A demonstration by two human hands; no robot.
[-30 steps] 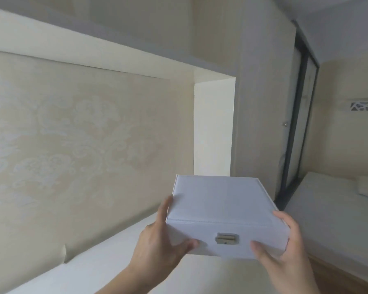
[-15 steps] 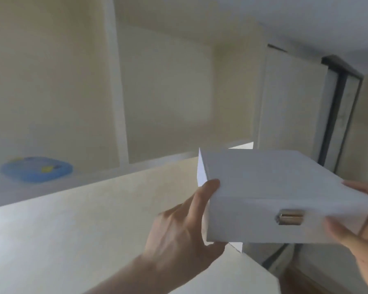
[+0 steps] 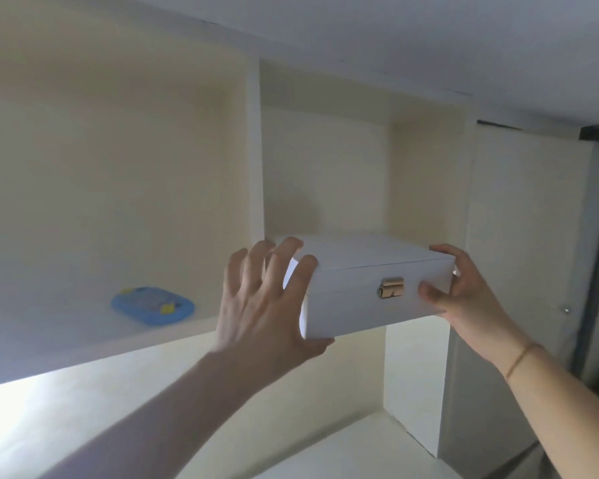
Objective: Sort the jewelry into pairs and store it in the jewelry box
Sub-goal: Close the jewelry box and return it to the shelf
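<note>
White and closed, the jewelry box (image 3: 377,271) sits at the centre of the view, its back part inside the right-hand compartment of a cream shelf unit (image 3: 253,150) and its front face with a gold clasp (image 3: 390,288) towards the camera. Whether its base rests fully on the shelf board cannot be told, because the front edge hangs past the board.

The left hand (image 3: 267,305), coming up from 7 o'clock, holds the box's left end: the fingers spread over the top left corner and the thumb tucked under the bottom left corner. The right hand (image 3: 460,292), coming from 4 o'clock, grips the right end, with the fingers curled over the top right corner and the thumb pressed on the front face just right of the clasp. A thin band (image 3: 519,357) circles the right wrist.

At 9 o'clock of the box, in the left compartment past the upright divider, a flat blue item (image 3: 153,305) with yellow marks lies on the shelf board, well apart from the box.
</note>
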